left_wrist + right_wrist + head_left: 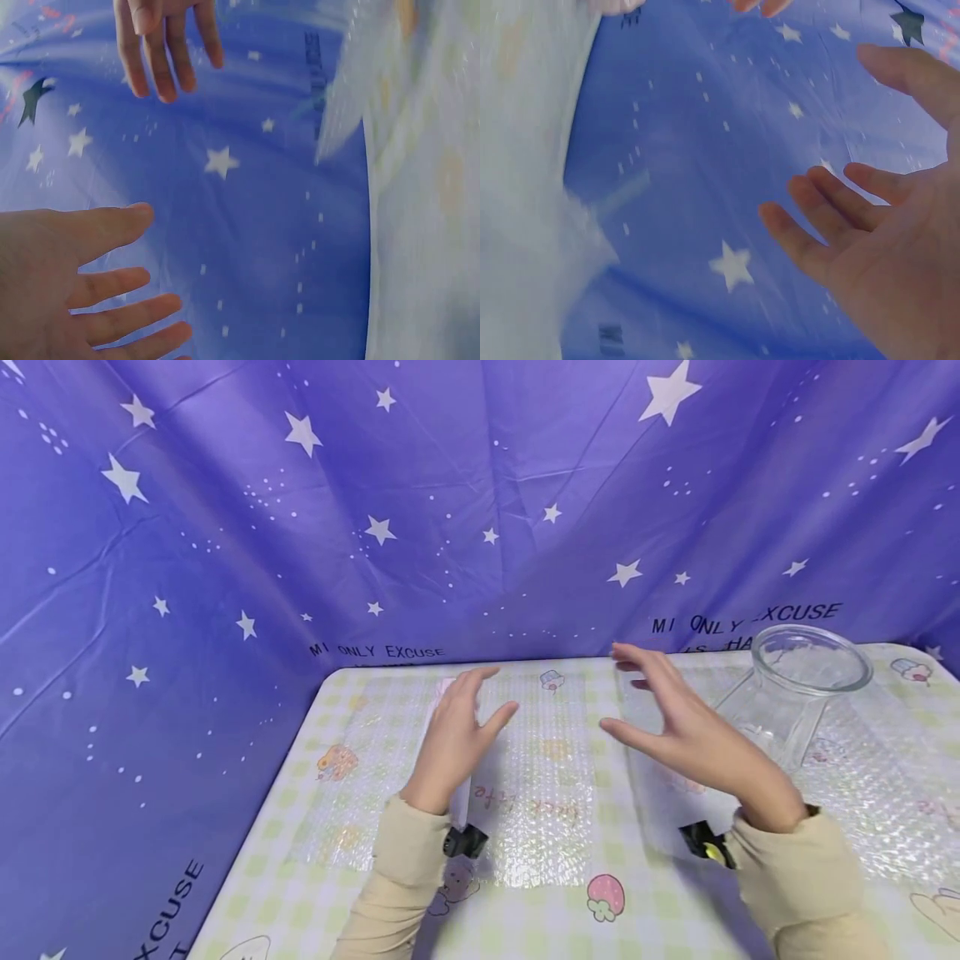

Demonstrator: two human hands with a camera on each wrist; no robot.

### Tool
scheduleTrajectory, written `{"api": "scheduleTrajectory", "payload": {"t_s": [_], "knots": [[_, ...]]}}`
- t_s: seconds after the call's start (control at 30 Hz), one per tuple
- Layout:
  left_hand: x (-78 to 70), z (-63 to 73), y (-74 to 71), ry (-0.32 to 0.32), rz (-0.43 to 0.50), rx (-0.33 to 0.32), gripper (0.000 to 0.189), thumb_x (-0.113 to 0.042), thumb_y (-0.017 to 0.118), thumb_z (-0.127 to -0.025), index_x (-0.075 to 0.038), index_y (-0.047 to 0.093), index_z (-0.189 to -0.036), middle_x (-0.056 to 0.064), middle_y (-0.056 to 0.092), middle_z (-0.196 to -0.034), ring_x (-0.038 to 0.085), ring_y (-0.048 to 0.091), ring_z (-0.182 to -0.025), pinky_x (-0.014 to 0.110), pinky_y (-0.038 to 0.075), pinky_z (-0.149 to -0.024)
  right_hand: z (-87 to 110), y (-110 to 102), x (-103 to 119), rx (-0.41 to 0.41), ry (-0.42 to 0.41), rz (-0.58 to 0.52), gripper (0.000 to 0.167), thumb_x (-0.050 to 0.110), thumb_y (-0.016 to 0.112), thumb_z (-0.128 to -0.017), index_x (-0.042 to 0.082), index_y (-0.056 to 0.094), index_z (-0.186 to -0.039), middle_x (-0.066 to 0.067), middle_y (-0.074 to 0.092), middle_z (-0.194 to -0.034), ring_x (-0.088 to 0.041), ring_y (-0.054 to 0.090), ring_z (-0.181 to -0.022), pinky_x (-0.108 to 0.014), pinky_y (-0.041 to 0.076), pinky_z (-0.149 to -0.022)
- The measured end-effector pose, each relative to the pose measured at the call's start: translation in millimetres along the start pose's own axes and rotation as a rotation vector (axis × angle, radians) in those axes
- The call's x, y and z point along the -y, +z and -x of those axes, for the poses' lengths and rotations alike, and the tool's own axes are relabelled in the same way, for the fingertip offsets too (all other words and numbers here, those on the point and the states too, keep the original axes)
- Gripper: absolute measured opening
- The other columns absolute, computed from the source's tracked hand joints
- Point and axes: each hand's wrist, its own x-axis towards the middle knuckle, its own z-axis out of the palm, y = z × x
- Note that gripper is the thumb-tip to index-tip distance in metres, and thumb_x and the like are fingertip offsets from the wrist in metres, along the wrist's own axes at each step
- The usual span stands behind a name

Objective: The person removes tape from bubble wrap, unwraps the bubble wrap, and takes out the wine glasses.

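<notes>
Both hands are held in the air over the table, palms facing each other, with nothing in their grasp. My left hand [450,739] is above the left sheet of bubble wrap [536,852], its thumb apart from the fingers. A narrow whitish item [461,806] lies beneath it, mostly hidden by hand and sleeve. My right hand [693,739] has its fingers spread, just left of a clear glass vase [813,681] with a wide round rim. The vase stands on a second sheet of bubble wrap [892,835]; forearm and hand cover part of its lower left side.
A table with a green-and-white checked cloth [618,835] with cartoon prints extends under everything. Behind it and at the left hangs a purple-blue curtain [465,568] with white stars, close against the table's edge. Black camera mounts sit at both wrists.
</notes>
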Motion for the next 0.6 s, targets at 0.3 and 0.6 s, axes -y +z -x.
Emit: {"api": "scheduleTrajectory", "payload": {"t_s": [0.3,0.6], "knots": [[35.4,7.6,-26.0,-0.097,0.016,-0.037,0.052,-0.033,0.068,-0.095,-0.010,0.053,-0.140,0.008,0.055,-0.142,0.027,0.049,-0.135,0.045,0.037,-0.115,-33.0,46,5,0.125,-0.051,-0.111,0.077,0.017,0.071,-0.092,0.005,0.025,-0.152,-0.016,0.039,-0.145,-0.031,0.041,-0.133,-0.050,0.040,-0.108],[64.3,11.5,-32.7,-0.126,0.034,-0.033,0.048,-0.029,0.066,-0.096,-0.004,0.055,-0.135,0.013,0.060,-0.135,0.029,0.052,-0.130,0.045,0.040,-0.112,-42.4,78,13,0.205,0.033,-0.255,0.078,0.022,0.068,-0.095,0.006,0.021,-0.155,-0.015,0.039,-0.147,-0.032,0.043,-0.133,-0.050,0.042,-0.108]]}}
